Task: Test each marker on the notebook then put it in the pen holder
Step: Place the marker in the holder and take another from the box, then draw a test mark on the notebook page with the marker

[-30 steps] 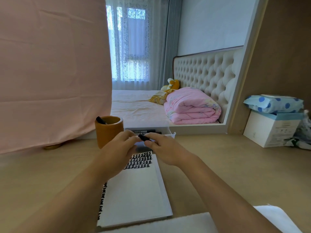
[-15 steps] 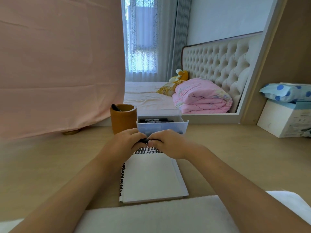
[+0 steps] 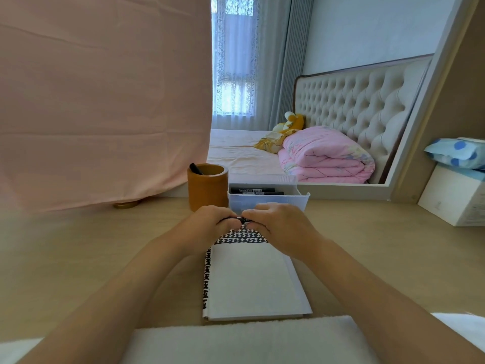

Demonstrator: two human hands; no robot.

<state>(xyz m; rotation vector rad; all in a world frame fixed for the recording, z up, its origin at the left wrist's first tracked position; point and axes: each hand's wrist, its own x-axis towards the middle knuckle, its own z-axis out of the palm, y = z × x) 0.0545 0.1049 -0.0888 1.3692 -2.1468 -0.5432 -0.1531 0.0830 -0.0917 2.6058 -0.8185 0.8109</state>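
1. The left hand (image 3: 207, 227) and the right hand (image 3: 278, 227) meet just above the far end of the notebook (image 3: 252, 279). Both pinch 1 black marker (image 3: 242, 220) between them with curled fingers, and only a small dark part of it shows.
2. I cannot tell if the cap is on or off. The step looks to me like pulling the cap off or pressing it back on.
3. To do it well, 1 hand should hold the body firm while the other moves straight along the marker, not sideways, so the tip does not touch the skin.
4. The white page on the near side of the hands is a good place for a test line.
5. The pen holder (image 3: 207, 190) stands on the counter (image 3: 105, 245) beyond the notebook's far left corner and has 1 stored marker (image 3: 195, 169) inside. The clear box (image 3: 267, 203) with spare markers (image 3: 252, 191) stands just beyond the notebook's far edge.
6. Both are near the hands, so the elbows should stay low and the movements small.
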